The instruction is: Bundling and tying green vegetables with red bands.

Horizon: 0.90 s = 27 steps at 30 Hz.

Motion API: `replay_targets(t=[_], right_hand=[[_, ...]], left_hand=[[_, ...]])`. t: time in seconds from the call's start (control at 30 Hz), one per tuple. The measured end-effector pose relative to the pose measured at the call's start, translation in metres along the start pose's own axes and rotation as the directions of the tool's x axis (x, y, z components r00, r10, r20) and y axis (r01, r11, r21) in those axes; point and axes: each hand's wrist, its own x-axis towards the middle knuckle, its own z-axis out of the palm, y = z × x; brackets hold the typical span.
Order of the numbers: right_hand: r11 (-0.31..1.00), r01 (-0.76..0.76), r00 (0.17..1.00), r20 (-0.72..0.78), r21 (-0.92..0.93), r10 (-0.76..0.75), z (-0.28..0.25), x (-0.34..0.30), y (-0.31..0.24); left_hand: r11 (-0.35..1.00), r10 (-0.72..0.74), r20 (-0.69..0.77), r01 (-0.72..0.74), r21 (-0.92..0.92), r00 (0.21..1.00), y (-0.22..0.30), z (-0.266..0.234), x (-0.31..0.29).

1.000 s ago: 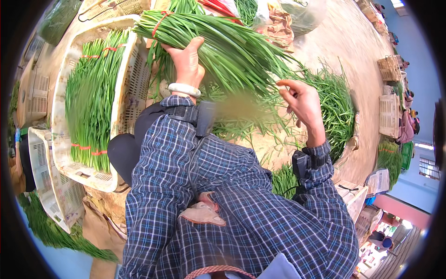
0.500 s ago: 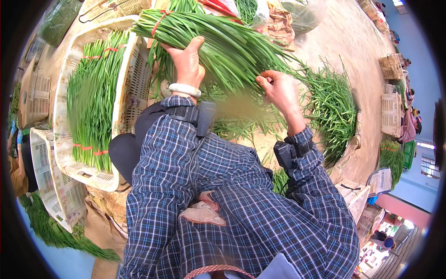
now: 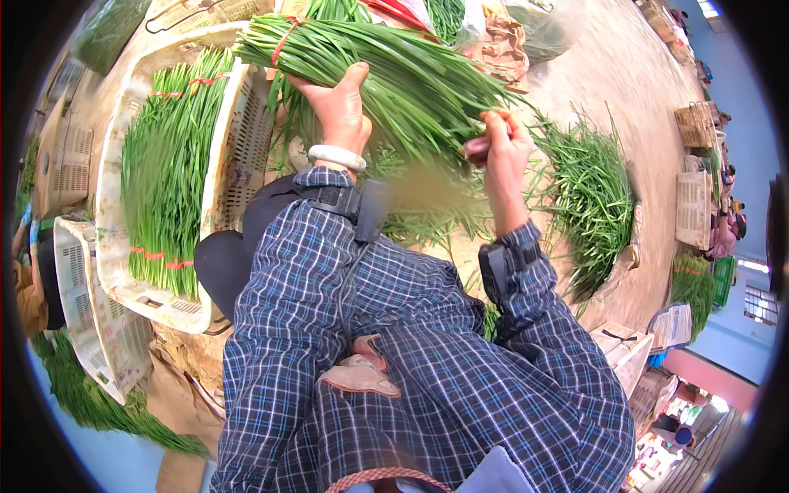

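Green chive bundle (image 3: 394, 70) lying across the upper middle of the view, tied near its left end by a thin red band (image 3: 283, 37), held up in front of the body above the lap. Left hand (image 3: 341, 107) clasped around the bundle from below, thumb raised along the right side, fingers wrapped over the stalks and mostly hidden behind them; pale bangle (image 3: 335, 156) on that wrist, just above a plaid sleeve (image 3: 304, 271). Right hand (image 3: 501, 152) at the leafy right part of the bundle, fingertips pressed together and pinching a few thin leaves near the thumb; exact grip of the far fingers not clear. Dark strap (image 3: 501, 271) around the right forearm.

To the left, white slotted plastic crate (image 3: 238, 148) filled with tied chive bundles (image 3: 164, 172) laid lengthwise, red bands near their lower ends. Second white crate (image 3: 90, 304) just beside it at lower left, more greens (image 3: 90, 394) spilling under it. To the right, loose heap of chives (image 3: 592, 189) on the bare ground, well apart from the crate. Brown crumpled paper (image 3: 501, 49) beyond the held bundle, near the top edge. Wicker baskets (image 3: 699, 123) at far right.
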Motion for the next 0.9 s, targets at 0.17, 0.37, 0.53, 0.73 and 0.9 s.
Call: replay_targets(t=[0.17,0.37,0.53,0.73,0.9], right_hand=[[0.762,0.254,0.93,0.367,-0.595,-0.023,-0.001,-0.001,-0.005],[0.619,0.139,0.952,0.276,-0.773,0.131,0.023,0.007,-0.013],[0.893,0.127,0.986,0.152,-0.433,-0.066,0.031,0.005,0.016],[0.975,-0.193,0.971,0.163,0.109,0.174,-0.017,0.007,0.008],[0.279,0.075,0.922,0.174,-0.957,0.346,-0.084,0.006,0.004]], left_hand=[[1.0,0.013,0.006,-0.013,0.02,1.0,0.005,-0.001,0.001],[1.0,0.015,0.014,-0.016,0.026,1.0,0.003,0.002,-0.002],[1.0,0.003,0.035,-0.004,0.003,0.999,0.002,0.003,-0.003],[1.0,0.018,0.022,-0.017,-0.01,1.0,0.002,0.003,-0.005],[0.999,-0.036,0.043,0.035,0.031,0.998,0.004,0.0,-0.001]])
